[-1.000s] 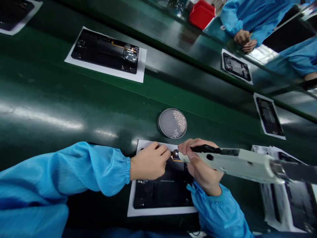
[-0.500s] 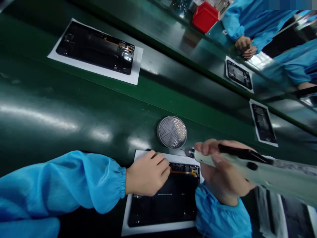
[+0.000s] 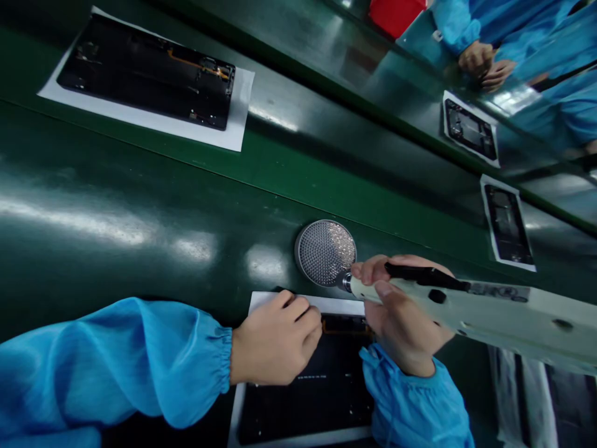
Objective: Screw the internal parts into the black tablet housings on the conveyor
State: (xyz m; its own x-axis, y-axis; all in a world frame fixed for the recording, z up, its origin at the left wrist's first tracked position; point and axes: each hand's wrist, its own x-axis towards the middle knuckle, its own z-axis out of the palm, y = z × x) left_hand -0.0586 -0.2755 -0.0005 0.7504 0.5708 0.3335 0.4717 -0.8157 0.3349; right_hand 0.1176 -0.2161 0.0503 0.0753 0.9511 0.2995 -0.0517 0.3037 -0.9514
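Note:
An electric screwdriver (image 3: 504,317) with a pale green body and a black lever is gripped in my right hand (image 3: 405,311). Its metal nose reaches the near rim of a round screw tray (image 3: 319,252), whose right part holds many small shiny screws. Below lies a black tablet housing (image 3: 308,398) with an orange flex cable, on a white sheet (image 3: 261,300). My left hand (image 3: 280,342) rests over the housing's upper left part with fingers curled; whatever they pinch, if anything, is hidden.
Another opened tablet housing (image 3: 149,74) lies on white paper at the upper left of the green bench (image 3: 116,261). Two smaller housings, one nearer (image 3: 508,224) and one farther (image 3: 471,129), lie at right. Across the bench are a co-worker's hands (image 3: 485,65) and a red bin (image 3: 396,15).
My right hand has moved left, bringing the screwdriver's nose from beside the tray to its rim. The view has shifted slightly. My left hand keeps its place on the housing.

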